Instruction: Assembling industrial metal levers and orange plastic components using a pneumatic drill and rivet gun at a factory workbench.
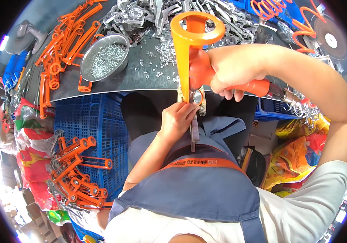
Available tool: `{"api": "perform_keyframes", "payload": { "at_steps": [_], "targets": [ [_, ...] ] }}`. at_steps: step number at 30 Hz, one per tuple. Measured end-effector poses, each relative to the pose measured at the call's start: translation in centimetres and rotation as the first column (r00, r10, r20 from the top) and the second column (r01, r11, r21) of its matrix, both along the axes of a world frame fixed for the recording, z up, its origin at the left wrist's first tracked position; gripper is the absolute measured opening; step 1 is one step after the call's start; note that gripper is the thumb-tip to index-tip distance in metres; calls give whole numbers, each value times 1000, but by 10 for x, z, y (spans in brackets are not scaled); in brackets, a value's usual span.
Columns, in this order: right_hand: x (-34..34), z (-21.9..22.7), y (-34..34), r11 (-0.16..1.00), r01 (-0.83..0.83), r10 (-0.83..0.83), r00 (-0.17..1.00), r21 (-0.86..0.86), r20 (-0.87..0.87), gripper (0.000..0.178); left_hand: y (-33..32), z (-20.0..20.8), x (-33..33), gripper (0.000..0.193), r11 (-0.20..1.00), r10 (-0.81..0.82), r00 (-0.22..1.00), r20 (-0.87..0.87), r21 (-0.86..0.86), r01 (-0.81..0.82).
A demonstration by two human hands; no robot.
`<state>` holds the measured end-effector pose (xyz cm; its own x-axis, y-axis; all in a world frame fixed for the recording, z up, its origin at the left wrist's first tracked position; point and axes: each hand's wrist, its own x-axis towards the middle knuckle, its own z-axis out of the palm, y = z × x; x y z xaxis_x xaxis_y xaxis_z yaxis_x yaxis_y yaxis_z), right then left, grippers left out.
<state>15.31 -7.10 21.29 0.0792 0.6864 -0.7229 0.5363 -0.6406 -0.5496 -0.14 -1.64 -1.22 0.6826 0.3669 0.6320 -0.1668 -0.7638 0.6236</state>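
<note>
My right hand (236, 71) is wrapped round the handle of a red-orange air screwdriver (201, 69), its hose fitting trailing to the right. Upright in front of me stands an orange metal frame (183, 60) with a wide ring at its top. The screwdriver's tip points down beside the frame's lower end. There my left hand (178, 119) pinches the end of the frame, close to the driver's tip. A grey metal strip (194, 135) extends below those fingers toward my apron. Whatever fastener is at the tip is hidden.
A steel bowl (105, 57) of small screws stands on the dark bench (141, 86). Orange frames (66, 44) lie to its left, with grey metal levers (153, 18) heaped behind. More orange pieces (80, 174) pile beside a blue crate (112, 162). Red coiled hoses (303, 30) hang at right.
</note>
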Motion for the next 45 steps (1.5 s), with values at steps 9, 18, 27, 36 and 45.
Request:
{"api": "perform_keyframes", "payload": {
  "at_steps": [9, 18, 27, 36, 45],
  "targets": [
    [10, -3, -3, 999, 11, -11, 1000, -40, 4, 21, 12, 11, -1, 10, 996, -89, 991, -99, 1, 90],
    [11, 2, -3, 995, -50, 55, 997, -89, 59, 19, 18, 8, 1, 8, 986, -165, 984, -67, 6, 166],
    [8, -3, -12, 1000, -2, 2, 1000, 2, 13, 18, 14, 11, 0, 8, 986, -164, 985, -47, -15, 164],
    [10, 7, -14, 999, -50, 52, 994, -20, 95, 23, 21, 11, 1, 10, 983, -184, 979, -91, 2, 185],
    [22, 10, -5, 993, -26, 25, 1000, -114, -15, 36, 22, 6, 1, 14, 981, -187, 980, -72, 39, 190]
  ]
}}
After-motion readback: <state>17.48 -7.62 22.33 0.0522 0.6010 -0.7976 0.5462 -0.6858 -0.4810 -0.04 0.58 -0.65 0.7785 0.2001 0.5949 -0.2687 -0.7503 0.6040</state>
